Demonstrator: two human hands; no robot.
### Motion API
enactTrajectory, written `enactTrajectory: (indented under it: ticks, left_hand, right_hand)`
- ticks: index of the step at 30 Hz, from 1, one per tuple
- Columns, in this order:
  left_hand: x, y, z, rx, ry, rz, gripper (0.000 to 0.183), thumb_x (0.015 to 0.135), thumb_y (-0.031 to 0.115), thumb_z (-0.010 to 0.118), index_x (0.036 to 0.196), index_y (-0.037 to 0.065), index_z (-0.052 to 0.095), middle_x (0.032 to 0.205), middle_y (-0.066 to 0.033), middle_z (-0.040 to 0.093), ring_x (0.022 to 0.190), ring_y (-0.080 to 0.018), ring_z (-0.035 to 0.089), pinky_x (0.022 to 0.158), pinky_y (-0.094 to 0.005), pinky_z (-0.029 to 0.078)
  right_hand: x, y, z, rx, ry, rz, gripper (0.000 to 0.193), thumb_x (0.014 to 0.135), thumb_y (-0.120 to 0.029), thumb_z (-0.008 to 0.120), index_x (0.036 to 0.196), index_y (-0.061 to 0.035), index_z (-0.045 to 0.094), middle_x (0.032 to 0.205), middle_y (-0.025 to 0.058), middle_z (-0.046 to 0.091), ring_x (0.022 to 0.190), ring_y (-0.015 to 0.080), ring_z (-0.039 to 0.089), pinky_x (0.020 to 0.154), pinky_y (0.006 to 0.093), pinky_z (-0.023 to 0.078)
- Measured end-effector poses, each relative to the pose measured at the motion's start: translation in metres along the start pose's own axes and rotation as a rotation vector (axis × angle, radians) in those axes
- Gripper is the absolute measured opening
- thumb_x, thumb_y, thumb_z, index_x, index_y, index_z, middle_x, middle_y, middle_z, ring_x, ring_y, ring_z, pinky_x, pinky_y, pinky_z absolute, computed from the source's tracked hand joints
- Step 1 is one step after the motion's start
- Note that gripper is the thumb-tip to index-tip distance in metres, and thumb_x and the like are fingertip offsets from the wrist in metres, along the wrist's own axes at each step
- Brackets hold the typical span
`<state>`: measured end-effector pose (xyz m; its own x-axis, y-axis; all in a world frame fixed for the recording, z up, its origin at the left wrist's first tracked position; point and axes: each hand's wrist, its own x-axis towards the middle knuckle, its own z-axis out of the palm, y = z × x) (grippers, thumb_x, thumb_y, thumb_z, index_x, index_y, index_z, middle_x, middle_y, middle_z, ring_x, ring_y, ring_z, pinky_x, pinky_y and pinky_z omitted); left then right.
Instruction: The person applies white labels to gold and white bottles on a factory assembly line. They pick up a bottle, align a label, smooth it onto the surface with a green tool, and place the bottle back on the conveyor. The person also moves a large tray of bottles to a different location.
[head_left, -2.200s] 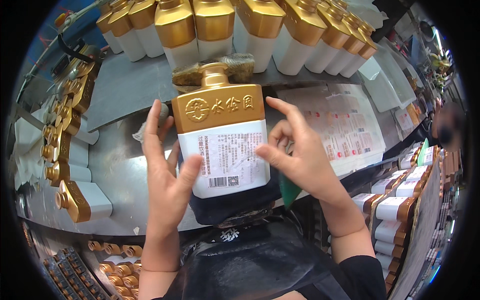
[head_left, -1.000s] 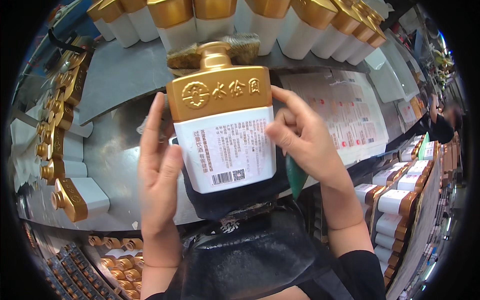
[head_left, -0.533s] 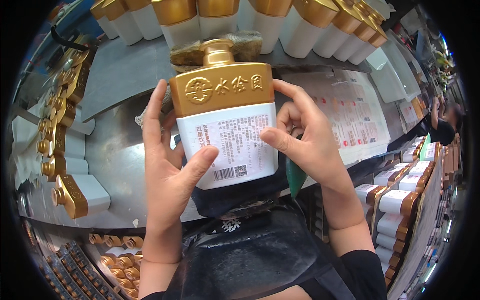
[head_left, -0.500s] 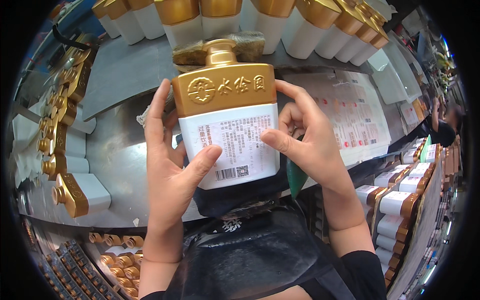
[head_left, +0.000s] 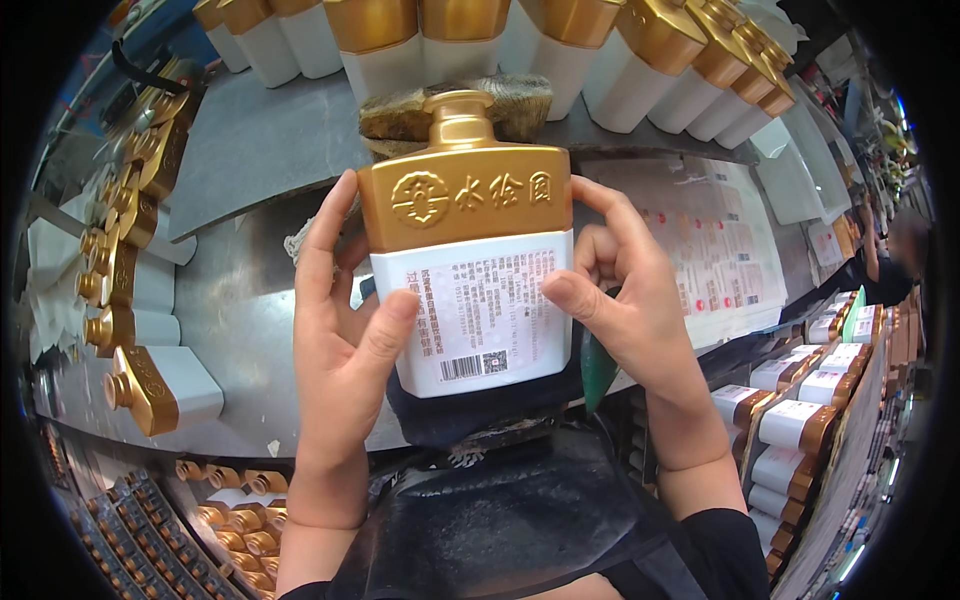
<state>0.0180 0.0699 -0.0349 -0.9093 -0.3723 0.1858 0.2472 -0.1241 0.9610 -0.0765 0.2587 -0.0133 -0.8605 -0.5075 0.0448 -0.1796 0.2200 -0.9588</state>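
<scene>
A flat-sided bottle point(head_left: 470, 215), gold at the shoulder and neck and white below, stands upright between my two hands. A pale printed label with a barcode covers much of its white face. My left hand point(head_left: 345, 330) holds the bottle's left side, its thumb on the label's left edge. On the other side, my right hand point(head_left: 625, 295) grips the bottle with its thumb on the label's right part and fingers behind. The bottle's neck is open, without a cap. A dark cloth point(head_left: 480, 412) shows under the bottle's base.
A row of similar bottles point(head_left: 380, 60) lines the far side of the metal table point(head_left: 235, 330). More lie at the left, one bottle point(head_left: 180, 390) nearest. Label sheets point(head_left: 715, 230) cover the right. Labelled bottles point(head_left: 795, 420) fill a rack at lower right. A wooden block point(head_left: 520, 105) sits behind.
The bottle has moved slightly right and nearer to me and now faces me more squarely. My left thumb has shifted toward the label's left edge. Both hands keep their hold.
</scene>
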Motion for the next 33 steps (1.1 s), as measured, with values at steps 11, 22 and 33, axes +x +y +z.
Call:
enactTrajectory:
  ticks: [11, 22, 33]
  left_hand:
    - [-0.002, 0.002, 0.011, 0.02, 0.048, 0.002, 0.077, 0.082, 0.007, 0.065, 0.145, 0.001, 0.021, 0.138, -0.0147, 0.036, 0.124, -0.0223, 0.042, 0.103, -0.0366, 0.04]
    - [-0.003, -0.002, 0.014, 0.068, 0.092, 0.046, 0.073, 0.085, 0.009, 0.063, 0.146, 0.0, 0.023, 0.143, -0.0141, 0.034, 0.125, -0.0228, 0.041, 0.102, -0.0343, 0.038]
    - [-0.01, -0.003, 0.008, 0.132, -0.001, 0.037, 0.081, 0.083, 0.01, 0.066, 0.148, 0.004, 0.018, 0.142, -0.0139, 0.027, 0.132, -0.0252, 0.033, 0.108, -0.0412, 0.036]
  right_hand:
    - [0.001, 0.001, -0.001, -0.069, -0.014, -0.011, 0.07, 0.078, -0.023, 0.076, 0.132, 0.0052, 0.041, 0.061, 0.0004, 0.048, 0.057, 0.0063, 0.046, 0.054, 0.0219, 0.038]
    - [0.001, 0.004, 0.0, -0.092, -0.008, -0.043, 0.07, 0.078, -0.026, 0.075, 0.131, 0.0059, 0.041, 0.061, 0.0024, 0.049, 0.057, 0.0089, 0.048, 0.055, 0.024, 0.04]
    - [-0.003, 0.001, 0.0, -0.12, -0.014, -0.021, 0.073, 0.077, -0.027, 0.076, 0.132, 0.0062, 0.041, 0.062, 0.0025, 0.049, 0.058, 0.0091, 0.049, 0.056, 0.0241, 0.041]
